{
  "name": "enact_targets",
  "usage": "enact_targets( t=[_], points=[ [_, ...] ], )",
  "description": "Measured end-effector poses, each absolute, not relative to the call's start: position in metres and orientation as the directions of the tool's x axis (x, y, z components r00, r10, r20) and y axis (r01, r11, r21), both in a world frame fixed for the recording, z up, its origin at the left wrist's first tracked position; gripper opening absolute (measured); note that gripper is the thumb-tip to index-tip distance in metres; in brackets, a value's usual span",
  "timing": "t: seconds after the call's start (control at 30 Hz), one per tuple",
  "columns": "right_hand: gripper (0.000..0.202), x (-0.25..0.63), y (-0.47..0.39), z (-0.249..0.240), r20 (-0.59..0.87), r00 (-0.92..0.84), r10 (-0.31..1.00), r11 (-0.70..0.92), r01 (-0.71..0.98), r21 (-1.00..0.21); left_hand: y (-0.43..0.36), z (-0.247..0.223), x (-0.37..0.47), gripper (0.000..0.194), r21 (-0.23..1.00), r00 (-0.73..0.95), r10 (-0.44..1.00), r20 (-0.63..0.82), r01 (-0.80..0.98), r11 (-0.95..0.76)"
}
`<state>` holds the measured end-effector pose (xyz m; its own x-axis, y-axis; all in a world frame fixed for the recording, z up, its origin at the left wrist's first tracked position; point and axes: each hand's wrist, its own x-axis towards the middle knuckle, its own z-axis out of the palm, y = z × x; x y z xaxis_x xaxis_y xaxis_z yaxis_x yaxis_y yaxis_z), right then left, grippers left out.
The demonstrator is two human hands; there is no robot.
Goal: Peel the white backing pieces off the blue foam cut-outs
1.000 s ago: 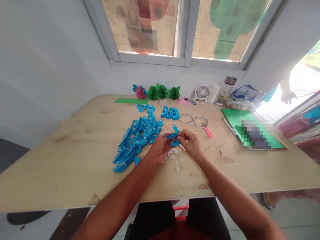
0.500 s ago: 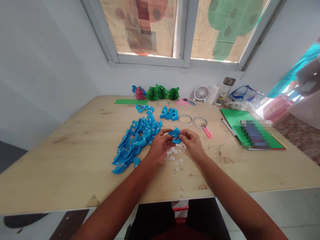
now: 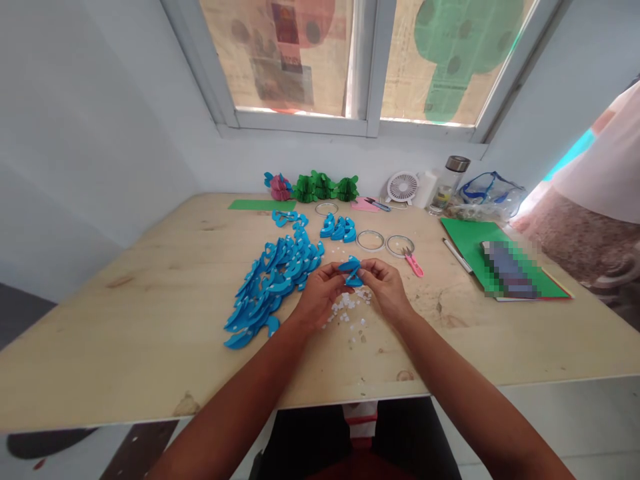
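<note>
Currently: folded blue paper piece [image 3: 355, 281] held in both hands, mid-table

Piece sits between the hands, near the middle of the table [image 3: 150, 320], well in from the front edge. Left hand [image 3: 323, 291] has its left side, thumb and fingers closed on it. Right hand [image 3: 387, 285] pinches its right side, thumb to fingertips. Exact finger contact partly hidden. Piece looks bent, with an upper and a lower flap; fine detail too small to tell.

White bits [image 3: 345, 305] scattered just below the piece, on the person's side, some right by the left hand. Big heap of blue paper pieces [image 3: 280, 267] left of the left hand, many with white patches. Row of small blue stacks [image 3: 339, 228] beyond the hands.

Right of that row: two rings, left ring [image 3: 371, 250] and right ring [image 3: 400, 237]. Pink-handled snips [image 3: 415, 265] have their tips over the right ring.

Back edge, left to right: green strip [image 3: 261, 205], pink-and-blue paper ornament [image 3: 281, 188], green paper ornaments [image 3: 323, 187], white fan [image 3: 403, 188], bottle [image 3: 449, 183], clear bag [image 3: 493, 193] with blue trim. Right side: green sheet [image 3: 463, 237], pixelated dark object [image 3: 510, 270] on top, white pen [image 3: 457, 255] along its left edge.
</note>
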<state>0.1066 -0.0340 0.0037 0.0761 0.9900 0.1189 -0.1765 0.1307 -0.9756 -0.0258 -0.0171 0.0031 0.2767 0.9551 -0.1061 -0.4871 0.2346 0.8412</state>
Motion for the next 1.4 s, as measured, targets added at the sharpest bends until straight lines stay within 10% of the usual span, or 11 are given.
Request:
enact_targets(
  t=[1.4],
  points=[
    [0.013, 0.1074, -0.0359, 0.0041, 0.19, 0.062, 0.98, 0.196, -0.12, -0.973, -0.0156, 0.0066, -0.0253, 0.027, 0.941, 0.162, 0.987, -0.023, -0.33, 0.076]
  ],
)
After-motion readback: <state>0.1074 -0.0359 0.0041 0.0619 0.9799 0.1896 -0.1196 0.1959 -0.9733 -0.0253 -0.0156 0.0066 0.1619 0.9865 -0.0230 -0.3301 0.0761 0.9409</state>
